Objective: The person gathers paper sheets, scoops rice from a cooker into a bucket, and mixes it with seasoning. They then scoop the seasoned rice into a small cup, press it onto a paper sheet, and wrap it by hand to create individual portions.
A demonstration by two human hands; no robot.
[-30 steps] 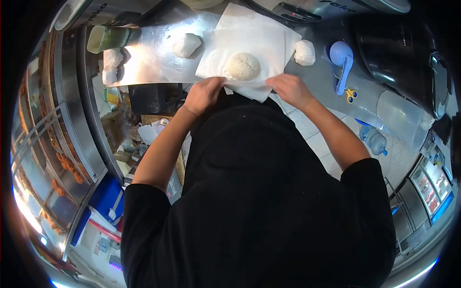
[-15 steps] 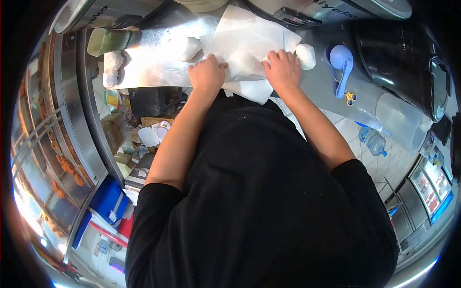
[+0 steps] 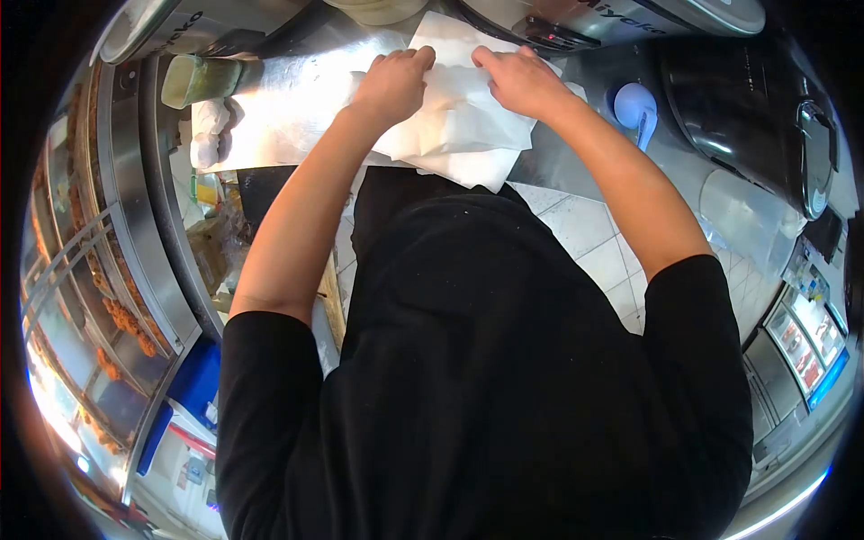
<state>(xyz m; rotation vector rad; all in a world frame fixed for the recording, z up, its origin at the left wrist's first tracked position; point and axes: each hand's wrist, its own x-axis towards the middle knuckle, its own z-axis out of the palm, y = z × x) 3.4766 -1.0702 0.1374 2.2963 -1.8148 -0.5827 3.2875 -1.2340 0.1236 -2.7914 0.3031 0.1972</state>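
Note:
Sheets of white paper (image 3: 490,135) lie on the metal counter (image 3: 297,117) in front of me, with a pale lump showing under or in the top sheet. My left hand (image 3: 394,83) is over the paper's left far edge, its fingers curled and pressed together at the sheet. At the right far edge, my right hand (image 3: 522,79) has its fingers pinched at the paper. White wrapped bundles (image 3: 209,121) sit at the counter's left end. Another wrapped bundle is mostly hidden behind my right forearm.
A greenish container (image 3: 200,81) stands at the back left. To the right are a blue-violet scoop (image 3: 635,106), a black cooker (image 3: 742,99) and a clear plastic tub (image 3: 742,211). More cookers line the back edge. A glass display case (image 3: 99,297) is at far left.
Both hands have moved away from my body to the paper's far part. The near part of the top sheet has folded and shifted. My forearms now cover more of the counter.

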